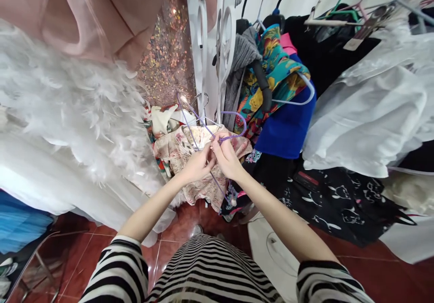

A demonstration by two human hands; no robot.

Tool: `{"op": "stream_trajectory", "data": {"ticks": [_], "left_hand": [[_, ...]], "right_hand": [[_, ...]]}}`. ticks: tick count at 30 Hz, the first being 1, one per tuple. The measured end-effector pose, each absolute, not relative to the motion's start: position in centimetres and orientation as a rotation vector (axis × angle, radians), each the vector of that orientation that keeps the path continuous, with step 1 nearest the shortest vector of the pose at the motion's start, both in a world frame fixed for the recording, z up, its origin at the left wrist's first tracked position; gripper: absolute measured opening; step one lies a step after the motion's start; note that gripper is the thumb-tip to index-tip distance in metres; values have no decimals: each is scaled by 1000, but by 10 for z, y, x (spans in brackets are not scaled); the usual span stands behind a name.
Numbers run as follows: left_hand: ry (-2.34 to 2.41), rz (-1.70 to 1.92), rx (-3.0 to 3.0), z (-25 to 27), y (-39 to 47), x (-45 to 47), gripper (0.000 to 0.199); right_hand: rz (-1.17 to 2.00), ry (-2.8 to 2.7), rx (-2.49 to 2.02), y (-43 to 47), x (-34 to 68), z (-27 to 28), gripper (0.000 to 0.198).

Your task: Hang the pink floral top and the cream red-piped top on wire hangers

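My left hand (202,162) and my right hand (226,158) meet in front of me, fingers closed on a thin purple clothes hanger (195,115) near the base of its hook (243,121). The hook points right. The hanger is turned on its side, and pale tips (233,201) show at both ends. My fingertips hide part of its neck. Just behind it hangs a beige floral garment (176,158), with another metal hook (205,98) above. Whether the hanger touches this garment I cannot tell.
White scrolled metal uprights (202,36) stand ahead. To the left hang a white feathery dress (77,99) and a sequined fabric (169,45). On the right are a colourful floral garment (267,81), a blue garment (285,126) and white clothing (369,113). A white round-edged object (261,244) sits below.
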State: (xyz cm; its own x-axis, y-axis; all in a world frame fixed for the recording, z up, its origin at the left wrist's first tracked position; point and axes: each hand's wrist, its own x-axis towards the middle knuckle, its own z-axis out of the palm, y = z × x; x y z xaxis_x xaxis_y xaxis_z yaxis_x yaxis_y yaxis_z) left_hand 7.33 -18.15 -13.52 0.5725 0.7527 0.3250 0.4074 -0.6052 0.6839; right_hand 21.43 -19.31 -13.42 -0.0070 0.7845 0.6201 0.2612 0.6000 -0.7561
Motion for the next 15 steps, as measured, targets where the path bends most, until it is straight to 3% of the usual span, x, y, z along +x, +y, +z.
{"op": "stream_trajectory", "data": {"ticks": [7,15], "left_hand": [[841,811,2298,-126,-204,64,47],[931,861,2223,-127,-211,62,44]], "right_hand": [[343,-1669,-915,-201,204,-124,23],[443,-1836,-802,-190,205,-107,38]]}}
